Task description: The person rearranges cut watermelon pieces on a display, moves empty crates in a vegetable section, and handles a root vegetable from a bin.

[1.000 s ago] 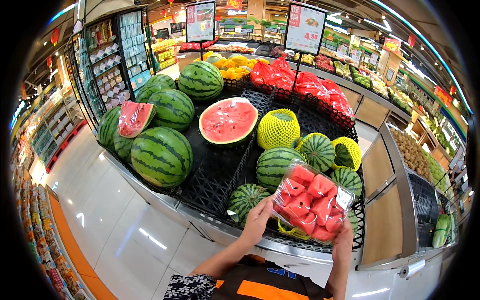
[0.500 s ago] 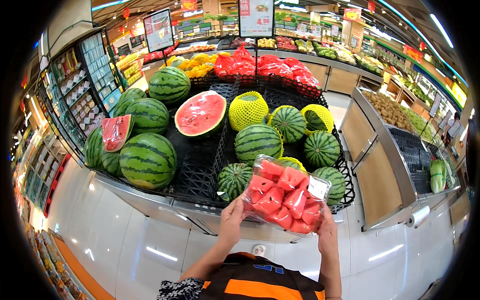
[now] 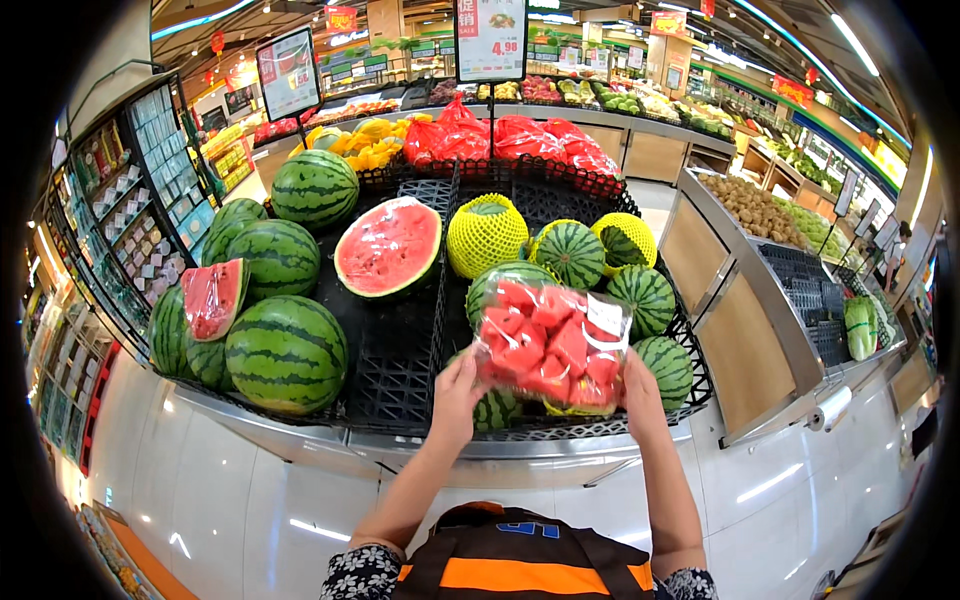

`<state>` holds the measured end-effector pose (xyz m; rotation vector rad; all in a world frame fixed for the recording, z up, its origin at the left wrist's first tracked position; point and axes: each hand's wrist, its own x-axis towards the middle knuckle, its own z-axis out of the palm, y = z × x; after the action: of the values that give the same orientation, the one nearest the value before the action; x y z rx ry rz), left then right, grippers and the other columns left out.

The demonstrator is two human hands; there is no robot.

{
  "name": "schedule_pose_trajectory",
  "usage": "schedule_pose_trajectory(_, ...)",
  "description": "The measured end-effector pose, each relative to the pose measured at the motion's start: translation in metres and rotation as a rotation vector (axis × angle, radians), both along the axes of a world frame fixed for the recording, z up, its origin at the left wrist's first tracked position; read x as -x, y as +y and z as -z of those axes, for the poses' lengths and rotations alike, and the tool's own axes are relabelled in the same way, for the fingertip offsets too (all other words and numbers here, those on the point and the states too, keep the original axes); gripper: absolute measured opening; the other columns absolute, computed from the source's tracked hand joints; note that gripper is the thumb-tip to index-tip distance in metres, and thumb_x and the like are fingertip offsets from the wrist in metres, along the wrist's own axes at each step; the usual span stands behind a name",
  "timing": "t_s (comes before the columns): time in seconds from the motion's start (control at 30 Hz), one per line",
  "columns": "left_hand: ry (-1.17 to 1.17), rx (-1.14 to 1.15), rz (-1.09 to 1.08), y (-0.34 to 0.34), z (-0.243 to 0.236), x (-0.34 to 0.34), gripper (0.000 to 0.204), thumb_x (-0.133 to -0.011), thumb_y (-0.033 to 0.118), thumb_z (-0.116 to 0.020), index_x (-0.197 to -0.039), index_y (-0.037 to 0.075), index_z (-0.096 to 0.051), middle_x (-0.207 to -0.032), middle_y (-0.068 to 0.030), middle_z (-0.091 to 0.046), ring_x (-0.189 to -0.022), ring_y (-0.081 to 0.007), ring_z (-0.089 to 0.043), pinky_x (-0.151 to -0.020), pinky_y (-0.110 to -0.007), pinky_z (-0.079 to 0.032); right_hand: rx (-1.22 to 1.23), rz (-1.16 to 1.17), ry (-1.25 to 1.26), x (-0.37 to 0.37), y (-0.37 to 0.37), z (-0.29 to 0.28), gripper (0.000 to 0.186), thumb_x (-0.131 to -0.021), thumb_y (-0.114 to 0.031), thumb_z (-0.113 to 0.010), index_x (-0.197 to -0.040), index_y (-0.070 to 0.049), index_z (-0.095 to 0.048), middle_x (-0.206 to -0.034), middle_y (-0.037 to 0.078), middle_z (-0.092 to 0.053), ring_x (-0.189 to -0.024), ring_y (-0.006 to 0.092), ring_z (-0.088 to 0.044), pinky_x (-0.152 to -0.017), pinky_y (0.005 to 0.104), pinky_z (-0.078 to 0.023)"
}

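A clear plastic box of watermelon chunks [image 3: 548, 345], with a white label at its upper right, is held between my two hands over the front right of the fruit stand. My left hand [image 3: 460, 393] grips its left end, and my right hand [image 3: 640, 388] grips the right end. Behind and around the box lie small striped watermelons [image 3: 570, 254], some in yellow foam nets [image 3: 487, 236]; the box partly hides several of them. Left of it sits a wrapped watermelon half [image 3: 389, 247], its red cut face up.
Large whole watermelons [image 3: 287, 353] and a wrapped watermelon wedge [image 3: 213, 300] fill the left side. Black crate mesh [image 3: 390, 385] shows at the front. Red bags [image 3: 545, 140] and two sign posts stand at the back. A wooden produce counter [image 3: 750, 335] is at right.
Both hands have carried the box of watermelon chunks forward, away from my body and slightly left, so it now covers more of the small watermelons. The view has shifted a little.
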<state>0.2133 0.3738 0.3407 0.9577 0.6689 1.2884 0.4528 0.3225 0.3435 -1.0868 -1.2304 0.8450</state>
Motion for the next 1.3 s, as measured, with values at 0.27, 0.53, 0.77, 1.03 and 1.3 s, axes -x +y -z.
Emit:
schedule_pose_trajectory(0.27,-0.023,-0.077,0.043,0.151,-0.014,0.004,0.035,-0.090,0.023,-0.039,-0.118,0.002,-0.043,-0.113,-0.0056,-0.051,-0.096,-0.0118,-0.051,-0.082,-0.031,-0.043,0.107,0.041,0.067,0.012,0.165,-0.037,0.042,-0.089,-0.040,-0.036,-0.114,-0.009,-0.049,-0.073,-0.006,-0.049,-0.057,0.0017,-0.041,-0.049,0.0155,-0.034)
schedule_pose_trajectory(0.53,-0.066,-0.056,0.080,0.225,0.002,-0.015,0.036,-0.090,0.026,-0.039,-0.118,0.004,-0.045,-0.108,-0.0033,-0.053,-0.094,-0.0110,-0.051,-0.082,-0.029,-0.040,0.187,0.076,0.055,-0.015,0.262,-0.013,0.052,-0.088,-0.045,-0.035,-0.119,-0.004,-0.042,-0.105,0.007,-0.054,-0.090,0.0154,-0.055,-0.066,0.0309,-0.051)
schedule_pose_trajectory(0.77,-0.052,-0.055,0.051,0.230,0.010,-0.015,0.033,-0.090,0.024,-0.041,-0.117,0.007,-0.045,-0.106,-0.0029,-0.053,-0.091,-0.0113,-0.052,-0.078,-0.027,-0.043,0.188,0.345,-0.562,-0.005,0.265,-0.030,0.050,-0.086,-0.046,-0.037,-0.103,0.000,-0.048,-0.097,0.023,-0.055,-0.091,0.0336,-0.054,-0.080,0.0361,-0.041)
schedule_pose_trajectory(1.03,-0.072,0.002,0.056,0.214,0.004,-0.027,0.046,-0.090,0.030,-0.039,-0.128,0.005,-0.030,-0.116,-0.0051,-0.045,-0.103,-0.0153,-0.046,-0.091,-0.033,-0.035,0.214,0.472,-0.574,-0.007,0.265,-0.022,0.057,-0.084,-0.049,-0.033,-0.084,0.001,-0.059,-0.088,0.025,-0.057,-0.088,0.0407,-0.052,-0.080,0.0423,-0.040)
schedule_pose_trajectory(1.3,0.067,-0.036,0.130,0.215,0.005,-0.022,0.046,-0.088,0.027,-0.045,-0.128,0.008,-0.032,-0.121,-0.0029,-0.043,-0.105,-0.0138,-0.044,-0.089,-0.030,-0.035,0.220,0.418,-0.216,-0.025,0.246,0.000,0.038,-0.087,-0.038,-0.042,-0.101,-0.006,-0.055,-0.086,0.006,-0.059,-0.076,0.0148,-0.057,-0.067,0.0265,-0.046)
